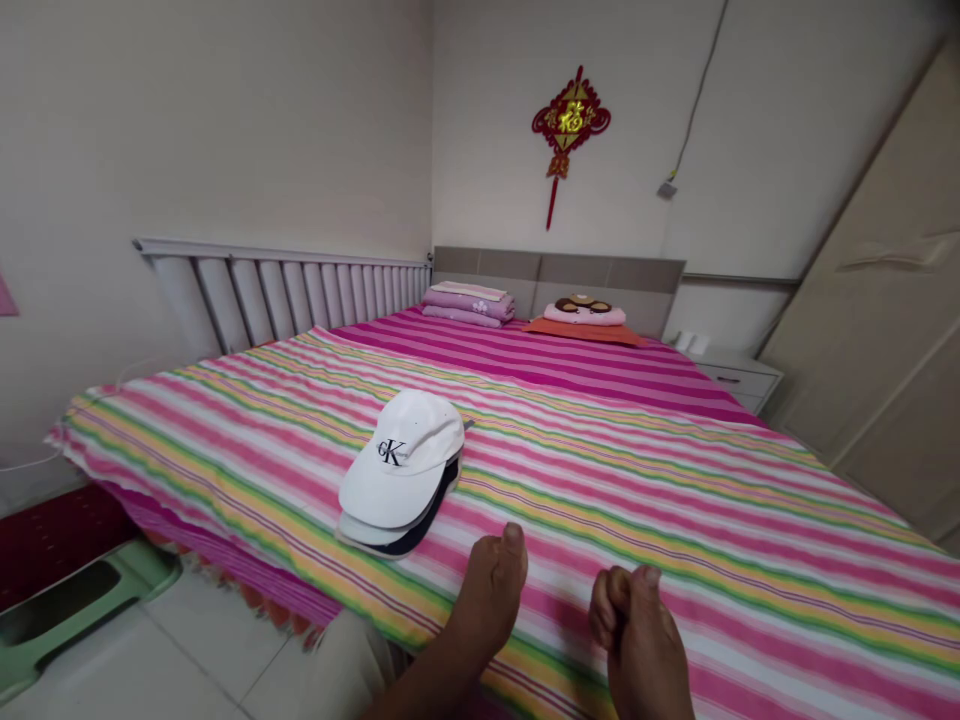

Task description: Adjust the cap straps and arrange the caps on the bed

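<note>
A white cap with a black logo (405, 455) lies on top of a stack of caps on the striped bedsheet (637, 470), near the bed's front edge. My left hand (487, 590) rests on the sheet just right of the caps, fingers curled under with the thumb up, nothing visible in it. My right hand (637, 625) rests beside it, closed in a loose fist, also with nothing seen in it. Neither hand touches the caps.
Folded pink bedding (469, 302) and a pillow with a toy (585, 312) lie at the headboard. A nightstand (739, 375) and a wardrobe (885, 300) stand to the right. A green stool (82, 600) sits on the tiled floor at the left.
</note>
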A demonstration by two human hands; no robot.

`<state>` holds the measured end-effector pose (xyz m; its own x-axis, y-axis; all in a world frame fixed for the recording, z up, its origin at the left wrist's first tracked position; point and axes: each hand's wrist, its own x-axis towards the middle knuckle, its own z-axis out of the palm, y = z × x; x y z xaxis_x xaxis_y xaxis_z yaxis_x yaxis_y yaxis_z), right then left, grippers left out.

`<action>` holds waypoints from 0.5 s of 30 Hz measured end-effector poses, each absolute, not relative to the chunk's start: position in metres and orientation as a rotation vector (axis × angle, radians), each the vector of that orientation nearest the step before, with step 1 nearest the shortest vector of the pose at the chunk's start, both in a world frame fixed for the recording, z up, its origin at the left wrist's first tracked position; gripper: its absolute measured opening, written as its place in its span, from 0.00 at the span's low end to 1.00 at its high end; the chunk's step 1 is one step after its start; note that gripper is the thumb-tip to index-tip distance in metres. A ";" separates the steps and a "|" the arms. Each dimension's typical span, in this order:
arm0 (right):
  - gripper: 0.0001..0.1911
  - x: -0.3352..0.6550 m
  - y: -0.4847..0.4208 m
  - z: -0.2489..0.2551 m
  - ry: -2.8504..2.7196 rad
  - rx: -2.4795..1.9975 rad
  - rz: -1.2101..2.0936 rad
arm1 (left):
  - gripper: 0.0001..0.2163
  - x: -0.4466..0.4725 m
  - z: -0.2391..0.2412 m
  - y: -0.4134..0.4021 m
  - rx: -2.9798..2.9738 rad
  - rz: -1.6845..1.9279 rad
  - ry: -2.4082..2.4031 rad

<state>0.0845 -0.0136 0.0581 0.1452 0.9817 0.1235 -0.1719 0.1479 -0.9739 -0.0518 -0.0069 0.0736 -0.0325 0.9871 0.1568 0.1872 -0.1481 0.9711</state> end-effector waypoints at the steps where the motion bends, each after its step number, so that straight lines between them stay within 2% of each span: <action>1: 0.27 0.084 -0.014 0.060 -1.064 -1.046 1.089 | 0.26 -0.052 0.076 -0.008 1.425 1.270 1.306; 6: 0.27 0.084 -0.017 0.064 -1.232 -1.075 1.082 | 0.27 -0.057 0.071 -0.010 1.391 1.247 1.286; 10: 0.17 0.089 -0.017 0.041 -1.551 -1.178 1.111 | 0.28 -0.075 0.044 -0.010 1.244 1.315 1.357; 15: 0.18 0.098 -0.021 -0.001 -1.966 -1.374 0.954 | 0.19 -0.121 0.020 -0.014 0.775 1.654 1.432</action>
<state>0.0978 -0.0213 -0.0014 -0.3237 0.9452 0.0414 0.5525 0.2244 -0.8027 -0.1211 -0.0141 0.0205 -0.4948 0.8675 -0.0512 -0.1748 -0.0417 0.9837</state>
